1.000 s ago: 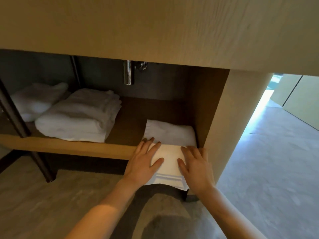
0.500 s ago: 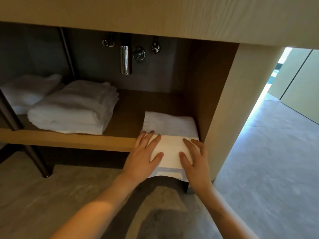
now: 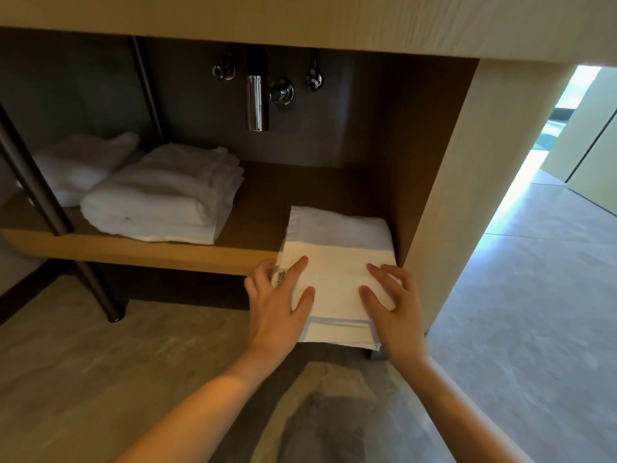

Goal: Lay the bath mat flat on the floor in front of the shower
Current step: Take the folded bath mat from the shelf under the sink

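Note:
A folded white bath mat (image 3: 337, 262) lies at the right end of the wooden shelf (image 3: 140, 250) under the vanity, its front part hanging out past the shelf edge. My left hand (image 3: 277, 305) grips the mat's left edge, thumb on top, fingers curled round the side by a small label. My right hand (image 3: 392, 305) holds the right front corner, fingers spread on top. The mat's underside and my fingertips beneath it are hidden.
A stack of folded white towels (image 3: 163, 198) and another white towel (image 3: 80, 162) sit further left on the shelf. A chrome drain pipe (image 3: 257, 101) hangs above. Dark metal legs (image 3: 96, 289) stand at left. The vanity side panel (image 3: 467, 202) rises at right, grey tiled floor (image 3: 534, 312) beyond.
Both hands have shifted outward to the mat's side edges, and the mat has slid a little further out over the shelf edge. My view has dropped lower and closer.

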`<state>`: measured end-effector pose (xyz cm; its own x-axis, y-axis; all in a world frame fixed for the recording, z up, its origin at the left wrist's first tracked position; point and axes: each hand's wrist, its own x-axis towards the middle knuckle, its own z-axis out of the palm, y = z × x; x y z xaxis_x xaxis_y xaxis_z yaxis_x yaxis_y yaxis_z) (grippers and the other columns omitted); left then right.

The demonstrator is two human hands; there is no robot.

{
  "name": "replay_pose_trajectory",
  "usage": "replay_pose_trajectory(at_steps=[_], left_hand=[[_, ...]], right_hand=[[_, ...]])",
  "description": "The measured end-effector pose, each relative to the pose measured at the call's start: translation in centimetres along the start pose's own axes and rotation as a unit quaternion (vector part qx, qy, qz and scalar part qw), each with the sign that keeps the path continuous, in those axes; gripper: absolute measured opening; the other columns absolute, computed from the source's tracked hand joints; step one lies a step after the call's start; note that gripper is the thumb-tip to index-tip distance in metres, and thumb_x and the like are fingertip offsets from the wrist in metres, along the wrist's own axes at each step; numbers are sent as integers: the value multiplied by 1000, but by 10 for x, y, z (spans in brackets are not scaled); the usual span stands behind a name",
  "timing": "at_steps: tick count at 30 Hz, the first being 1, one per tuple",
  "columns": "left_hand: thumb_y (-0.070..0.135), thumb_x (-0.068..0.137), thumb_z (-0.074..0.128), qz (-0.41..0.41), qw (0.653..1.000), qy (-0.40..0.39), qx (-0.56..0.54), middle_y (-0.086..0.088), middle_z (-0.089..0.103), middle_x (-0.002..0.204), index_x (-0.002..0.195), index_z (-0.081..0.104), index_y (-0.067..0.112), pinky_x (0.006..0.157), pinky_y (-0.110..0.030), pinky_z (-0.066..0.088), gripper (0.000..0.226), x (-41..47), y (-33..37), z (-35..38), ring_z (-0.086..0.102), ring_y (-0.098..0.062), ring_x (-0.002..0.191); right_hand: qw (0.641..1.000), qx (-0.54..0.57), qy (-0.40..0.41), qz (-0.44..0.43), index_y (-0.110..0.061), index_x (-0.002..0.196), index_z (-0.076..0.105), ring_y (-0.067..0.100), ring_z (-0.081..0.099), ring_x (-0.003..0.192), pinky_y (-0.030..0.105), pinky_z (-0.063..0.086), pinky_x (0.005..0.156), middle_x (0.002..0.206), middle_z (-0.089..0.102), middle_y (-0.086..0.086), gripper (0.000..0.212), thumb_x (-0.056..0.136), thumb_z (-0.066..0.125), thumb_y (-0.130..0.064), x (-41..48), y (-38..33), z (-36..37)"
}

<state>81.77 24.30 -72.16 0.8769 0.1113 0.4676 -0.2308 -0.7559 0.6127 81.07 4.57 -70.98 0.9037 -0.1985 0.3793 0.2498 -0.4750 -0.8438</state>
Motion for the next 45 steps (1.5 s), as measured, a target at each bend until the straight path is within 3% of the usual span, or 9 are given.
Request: replay_pose_trajectory(at_steps=[3, 7, 11, 15, 19, 21, 24, 31, 45], left_hand=[[55, 89, 54, -65, 995, -35, -71, 11, 16, 130, 130, 28, 64, 97, -30, 30, 49, -5, 1, 3, 15, -8, 110], [51, 89, 58, -122, 974, -92, -166, 9, 19, 131, 110, 23, 81, 98, -36, 38, 51, -2, 4, 0, 28, -18, 117], [48, 86, 64, -115, 962, -114, -220, 6, 27, 131, 113, 33, 75, 79, -21, 38, 49, 5, 3, -6, 39, -2, 99], [47, 84, 67, -113, 954, -163, -223, 3, 43, 131, 119, 37, 66, 92, -39, 42, 50, 12, -1, -14, 42, -19, 116], [61, 79, 53, -52, 983, -159, -80, 11, 37, 121, 117, 27, 72, 91, -39, 23, 48, 14, -1, -25, 26, -15, 109], [51, 83, 59, -59, 962, -204, -173, 9, 37, 129, 121, 33, 65, 102, -45, 31, 47, 13, 0, -29, 29, -18, 119], [24, 91, 65, -79, 915, -255, -301, 3, 40, 137, 127, 42, 48, 104, -54, 41, 49, 12, 0, -34, 38, -26, 129], [15, 86, 70, -69, 897, -261, -350, 22, 44, 132, 128, 47, 45, 79, -11, 50, 57, 3, 2, -33, 47, 7, 115], [11, 81, 75, -102, 902, -226, -354, 30, 48, 121, 124, 51, 46, 70, -6, 49, 61, -40, -8, -37, 50, 21, 101]], right_hand=[[1000, -6, 12, 0, -44, 123, 54, -21, 36, 111, 7, 34, 87, 131, 33, -24, 33, 92, 62, -37, -6, -1, 1], [999, -16, 25, 16, -43, 123, 54, -3, 37, 110, 2, 28, 88, 137, 29, -17, 33, 91, 61, -40, -10, -6, 2], [998, -34, 24, 42, -48, 121, 52, 5, 34, 111, 2, 21, 90, 140, 29, -8, 33, 90, 61, -44, -11, -8, -1], [996, 5, -10, 84, -53, 123, 48, 6, 45, 102, 20, 38, 92, 127, 41, -14, 34, 90, 58, -49, -9, -4, -7], [992, 78, -50, 85, -56, 120, 51, -22, 50, 92, -1, 43, 61, 110, 43, -41, 32, 92, 59, -42, -7, -5, -15], [987, 106, -68, 96, -59, 113, 53, -23, 50, 90, -2, 43, 58, 108, 44, -40, 31, 92, 61, -38, -5, -6, -19], [972, 159, -107, 136, -62, 104, 60, -2, 58, 93, 5, 48, 57, 109, 51, -31, 36, 88, 69, -31, 0, -4, -29], [956, 180, -167, 162, -57, 112, 60, 9, 54, 101, 8, 51, 59, 113, 50, -27, 45, 84, 74, -24, 1, 4, -44], [947, 168, -225, 154, -61, 126, 44, 14, 49, 110, 13, 53, 62, 124, 44, -21, 74, 81, 76, -13, -27, 10, -43]])
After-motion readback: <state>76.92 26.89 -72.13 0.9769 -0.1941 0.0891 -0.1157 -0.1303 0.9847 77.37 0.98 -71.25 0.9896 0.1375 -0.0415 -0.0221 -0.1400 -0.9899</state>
